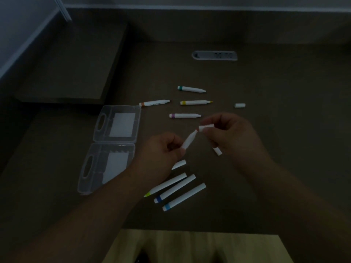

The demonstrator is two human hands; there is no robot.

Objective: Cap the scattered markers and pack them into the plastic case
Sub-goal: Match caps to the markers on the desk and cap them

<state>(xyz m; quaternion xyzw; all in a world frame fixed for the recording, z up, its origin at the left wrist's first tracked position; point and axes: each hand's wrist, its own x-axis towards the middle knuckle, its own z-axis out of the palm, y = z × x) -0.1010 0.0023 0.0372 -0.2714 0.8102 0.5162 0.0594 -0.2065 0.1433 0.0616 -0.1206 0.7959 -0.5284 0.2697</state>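
Note:
My left hand (163, 149) grips a white marker (189, 141) with a red tip pointing up and right. My right hand (228, 133) pinches a white cap (206, 128) just off that tip. Another white cap (217, 150) pokes out under my right hand. The clear plastic case (110, 147) lies open flat to the left. Uncapped markers lie beyond my hands: green-banded (191, 89), orange-banded (154, 102), yellow (195, 102), purple-banded (185, 115). Three capped markers (178, 190) lie side by side near the front edge.
A loose white cap (239, 105) lies at the right. Another white cap (179, 164) shows below my left hand. A socket strip (214, 55) is set into the brown desk. A raised shelf block (76, 63) stands at the back left. The scene is dim.

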